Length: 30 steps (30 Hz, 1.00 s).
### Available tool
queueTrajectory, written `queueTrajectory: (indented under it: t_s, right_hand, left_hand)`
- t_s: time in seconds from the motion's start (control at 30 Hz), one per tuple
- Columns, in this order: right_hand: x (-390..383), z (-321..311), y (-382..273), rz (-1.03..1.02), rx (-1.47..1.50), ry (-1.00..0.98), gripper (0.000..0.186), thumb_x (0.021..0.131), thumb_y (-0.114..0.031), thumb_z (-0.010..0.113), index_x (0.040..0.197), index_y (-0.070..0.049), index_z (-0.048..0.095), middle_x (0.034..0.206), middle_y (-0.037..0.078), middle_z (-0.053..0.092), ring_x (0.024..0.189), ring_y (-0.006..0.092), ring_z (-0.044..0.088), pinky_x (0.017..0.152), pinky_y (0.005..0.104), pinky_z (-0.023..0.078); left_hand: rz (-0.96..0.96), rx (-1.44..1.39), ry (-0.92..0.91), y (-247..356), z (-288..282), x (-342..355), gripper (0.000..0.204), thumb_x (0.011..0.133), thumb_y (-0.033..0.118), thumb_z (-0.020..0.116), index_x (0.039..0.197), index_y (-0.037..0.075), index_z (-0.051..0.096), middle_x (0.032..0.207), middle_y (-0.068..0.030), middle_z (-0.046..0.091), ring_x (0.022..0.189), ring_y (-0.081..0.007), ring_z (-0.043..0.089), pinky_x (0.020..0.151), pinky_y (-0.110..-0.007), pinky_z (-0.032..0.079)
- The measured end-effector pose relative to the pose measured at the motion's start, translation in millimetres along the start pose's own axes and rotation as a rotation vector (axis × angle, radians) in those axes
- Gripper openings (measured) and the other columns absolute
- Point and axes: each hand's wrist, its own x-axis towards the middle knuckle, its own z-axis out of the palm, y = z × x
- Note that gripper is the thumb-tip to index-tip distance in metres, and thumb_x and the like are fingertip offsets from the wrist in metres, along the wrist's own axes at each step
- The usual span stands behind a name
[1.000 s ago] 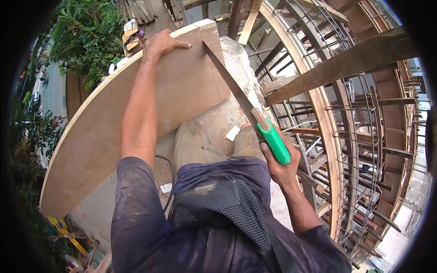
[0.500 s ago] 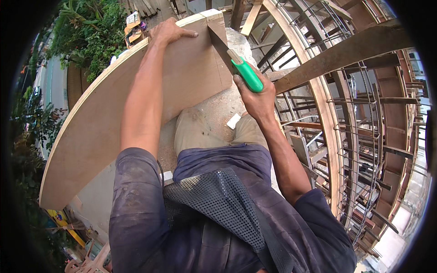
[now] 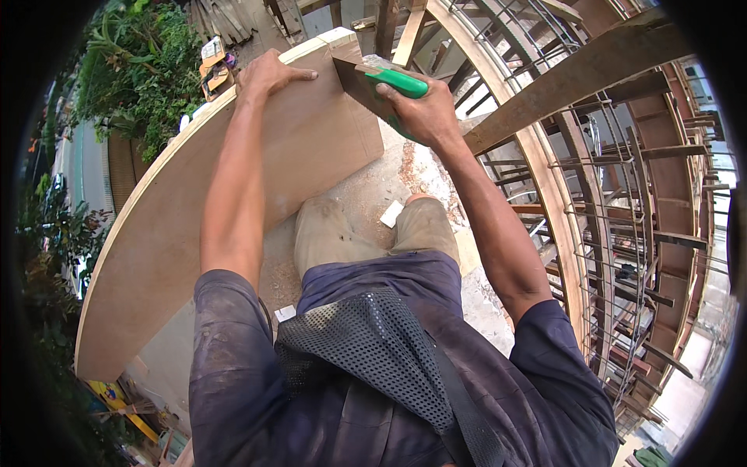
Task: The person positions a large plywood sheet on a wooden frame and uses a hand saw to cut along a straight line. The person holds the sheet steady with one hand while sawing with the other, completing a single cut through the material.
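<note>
A large curved plywood board (image 3: 179, 210) slants along my left side, above my legs. My left hand (image 3: 264, 78) grips its upper edge, thumb lying on the face near the right end. In my right hand (image 3: 424, 109) is a handsaw with a green handle (image 3: 395, 82); its dark blade (image 3: 350, 84) is in the board near that end, running along a line marked across it. Much of the blade is hidden behind the handle and my fingers.
Curved timber formwork with rebar (image 3: 615, 218) fills the right side, crossed by a long beam (image 3: 568, 74). Dusty concrete (image 3: 362, 167) with a white scrap (image 3: 391, 213) lies around my knees. Yellow-and-black items (image 3: 215, 66), stacked planks (image 3: 222, 19) and greenery (image 3: 132, 78) are beyond the board.
My right hand and the saw have travelled up and away from me, from beside my right thigh to near the board's right end. My left hand keeps its grip.
</note>
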Motion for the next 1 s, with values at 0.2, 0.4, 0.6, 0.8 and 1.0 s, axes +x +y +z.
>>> queueTrajectory:
  t_s: [0.2, 0.4, 0.6, 0.8, 1.0]
  right_hand:
    - [-85, 8, -9, 0.158, 0.067, 0.049, 0.050, 0.093, -0.026, 0.082, 0.138, -0.007, 0.071, 0.105, 0.020, 0.080, 0.101, 0.0215, 0.077, 0.092, 0.0368, 0.058]
    - [-203, -59, -24, 0.144, 0.067, -0.012, 0.056, 0.096, -0.004, 0.078, 0.149, 0.000, 0.060, 0.134, 0.017, 0.074, 0.120, 0.0189, 0.071, 0.105, 0.0340, 0.055]
    - [-65, 38, 26, 0.049, 0.109, 0.087, 0.052, 0.093, -0.022, 0.083, 0.140, -0.005, 0.069, 0.104, 0.020, 0.081, 0.094, 0.0168, 0.077, 0.086, 0.0339, 0.059]
    - [31, 89, 19, 0.083, 0.048, 0.076, 0.044, 0.093, -0.030, 0.083, 0.134, -0.014, 0.076, 0.087, 0.009, 0.080, 0.079, 0.0108, 0.071, 0.077, 0.0344, 0.058]
    - [-107, 41, 30, 0.078, 0.118, 0.123, 0.054, 0.093, -0.014, 0.083, 0.144, -0.006, 0.067, 0.117, 0.016, 0.080, 0.104, 0.0185, 0.078, 0.093, 0.0345, 0.059]
  left_hand:
    - [0.038, 0.021, -0.034, -3, 10, 22, 0.105, 0.057, 0.083, 0.086, 0.126, 0.005, 0.071, 0.124, -0.0191, 0.077, 0.121, -0.0361, 0.071, 0.101, -0.049, 0.053]
    - [-0.004, -0.002, -0.102, -34, 20, 65, 0.104, 0.056, 0.082, 0.086, 0.124, 0.005, 0.077, 0.125, -0.0187, 0.077, 0.118, -0.0352, 0.073, 0.100, -0.049, 0.054]
    - [0.009, 0.070, -0.003, -17, 30, 52, 0.107, 0.054, 0.083, 0.086, 0.127, 0.005, 0.074, 0.122, -0.0187, 0.078, 0.119, -0.0351, 0.073, 0.101, -0.048, 0.054]
    - [0.025, 0.064, 0.013, -7, -1, 37, 0.109, 0.056, 0.085, 0.084, 0.131, 0.007, 0.070, 0.125, -0.0185, 0.077, 0.121, -0.0332, 0.072, 0.102, -0.050, 0.052]
    - [-0.004, 0.035, -0.108, -18, 12, 44, 0.109, 0.055, 0.084, 0.085, 0.131, 0.006, 0.071, 0.125, -0.0171, 0.077, 0.121, -0.0330, 0.072, 0.103, -0.052, 0.051]
